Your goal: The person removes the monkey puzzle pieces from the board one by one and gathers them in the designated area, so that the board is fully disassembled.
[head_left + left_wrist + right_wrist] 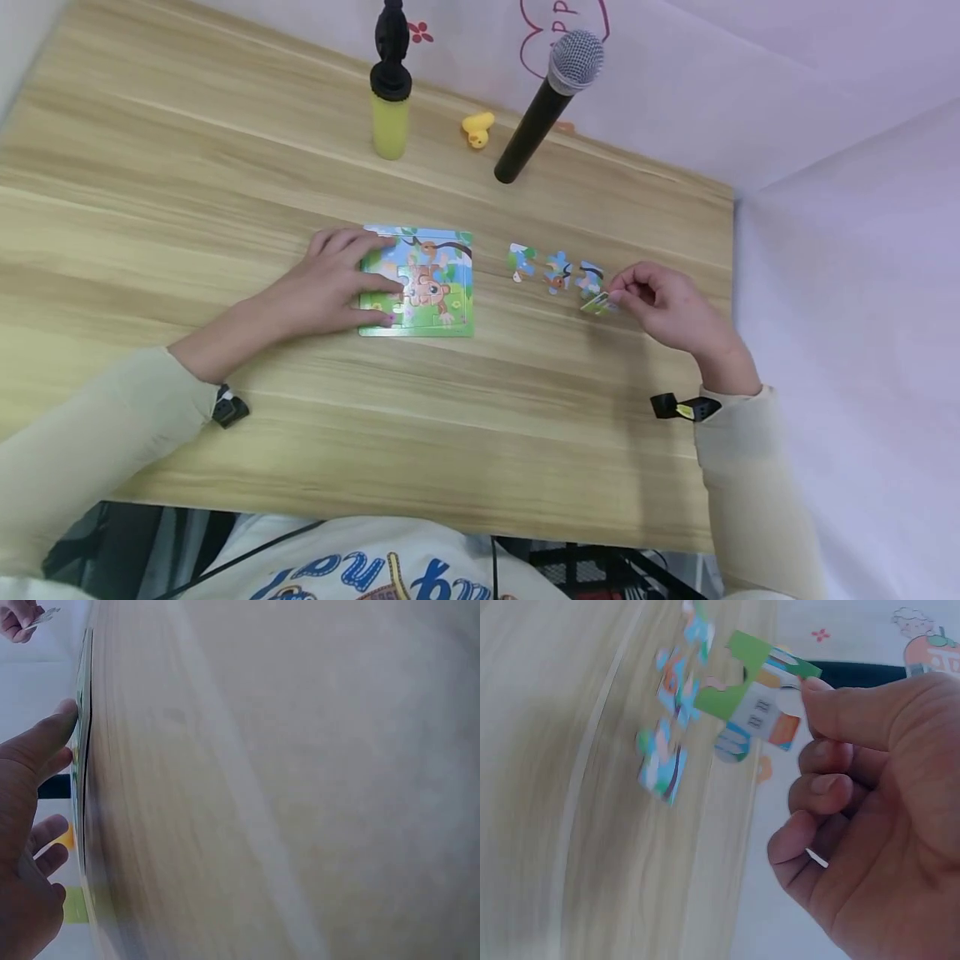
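Observation:
My left hand [330, 283] rests on the left part of a jigsaw puzzle board [442, 330], its fingers spread over the surface. The board shows a pinkish cartoon animal on green and blue, partly hidden by that hand. From the low left wrist view, the left hand [34, 802] touches the thin board [84, 742] edge-on. My right hand [667, 307] pinches a jigsaw piece [597, 304] between thumb and finger, raised above the table. In the right wrist view this piece [759, 712] shows green, grey and orange. Three loose pieces [558, 272] lie in a row between board and right hand.
Behind the board stand a bottle [390, 125] with a black top and yellow-green body, a small yellow duck figure [477, 131] and a black microphone [534, 125]. A white printed sheet [660, 92] borders the wooden table [420, 433] at the back.

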`<state>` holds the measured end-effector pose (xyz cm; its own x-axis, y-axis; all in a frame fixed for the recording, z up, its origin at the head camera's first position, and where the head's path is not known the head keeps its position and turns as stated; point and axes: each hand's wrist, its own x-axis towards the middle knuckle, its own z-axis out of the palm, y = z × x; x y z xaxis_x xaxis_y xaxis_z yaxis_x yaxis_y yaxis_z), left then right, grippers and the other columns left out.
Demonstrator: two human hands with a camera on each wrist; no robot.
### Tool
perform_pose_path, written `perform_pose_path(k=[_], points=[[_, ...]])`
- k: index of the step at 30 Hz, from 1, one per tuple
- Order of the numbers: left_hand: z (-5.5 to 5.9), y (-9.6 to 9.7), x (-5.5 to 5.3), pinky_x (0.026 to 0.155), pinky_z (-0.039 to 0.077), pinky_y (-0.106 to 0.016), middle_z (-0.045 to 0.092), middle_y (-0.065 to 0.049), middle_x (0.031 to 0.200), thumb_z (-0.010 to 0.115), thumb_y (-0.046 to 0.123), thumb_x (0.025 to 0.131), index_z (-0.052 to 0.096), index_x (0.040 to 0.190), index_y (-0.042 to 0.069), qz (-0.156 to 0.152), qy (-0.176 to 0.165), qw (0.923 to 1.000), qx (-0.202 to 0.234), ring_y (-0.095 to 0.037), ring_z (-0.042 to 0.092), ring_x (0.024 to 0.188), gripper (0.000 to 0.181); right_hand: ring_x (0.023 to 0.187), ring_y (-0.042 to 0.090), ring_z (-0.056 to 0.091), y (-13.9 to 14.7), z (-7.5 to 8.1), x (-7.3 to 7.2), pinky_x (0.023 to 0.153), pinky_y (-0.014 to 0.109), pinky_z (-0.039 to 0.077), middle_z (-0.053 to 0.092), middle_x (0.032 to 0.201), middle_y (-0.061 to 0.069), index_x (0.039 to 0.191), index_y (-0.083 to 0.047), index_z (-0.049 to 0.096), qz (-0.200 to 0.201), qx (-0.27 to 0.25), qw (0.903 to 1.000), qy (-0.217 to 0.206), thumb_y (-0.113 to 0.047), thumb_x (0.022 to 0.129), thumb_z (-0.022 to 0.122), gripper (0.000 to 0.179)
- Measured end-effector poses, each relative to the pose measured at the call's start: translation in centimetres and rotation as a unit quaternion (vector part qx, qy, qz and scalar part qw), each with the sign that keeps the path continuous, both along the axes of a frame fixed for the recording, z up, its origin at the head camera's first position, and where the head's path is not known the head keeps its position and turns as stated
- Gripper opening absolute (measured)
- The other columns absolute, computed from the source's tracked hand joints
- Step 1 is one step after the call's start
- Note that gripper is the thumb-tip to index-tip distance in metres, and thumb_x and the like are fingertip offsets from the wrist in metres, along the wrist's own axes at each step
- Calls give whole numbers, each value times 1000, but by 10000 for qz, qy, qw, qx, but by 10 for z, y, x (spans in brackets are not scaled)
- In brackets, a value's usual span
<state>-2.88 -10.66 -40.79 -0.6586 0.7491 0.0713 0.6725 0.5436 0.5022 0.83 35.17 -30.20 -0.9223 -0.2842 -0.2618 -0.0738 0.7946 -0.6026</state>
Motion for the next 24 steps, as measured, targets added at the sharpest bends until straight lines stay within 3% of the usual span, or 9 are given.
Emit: perform_pose_path(k=[7,13,24], points=[[2,-8,4,106,18,-63,41,-14,154,78,55,85,78,117,28,48,73,10000,11,-41,28,140,42,66,18,47,18,-8,-7,60,27,38,55,76,5,98,-6,69,412,746,9952,-490,-15,103,63,12],[3,-7,5,105,18,-64,42,-15,152,78,54,85,79,113,28,-20,93,9999,113,-42,30,138,39,69,18,48,28,-20,-9,62,29,39,57,78,3,99,-7,70,305,1002,9921,-687,-19,103,62,15],[-2,1,2,104,19,-61,45,-15,150,80,53,83,80,110,26,-38,181,9994,307,-40,32,137,38,69,17,49,-53,-40,-27,65,32,40,58,77,1,98,-11,70,795,274,9907,-1067,-21,102,64,12]])
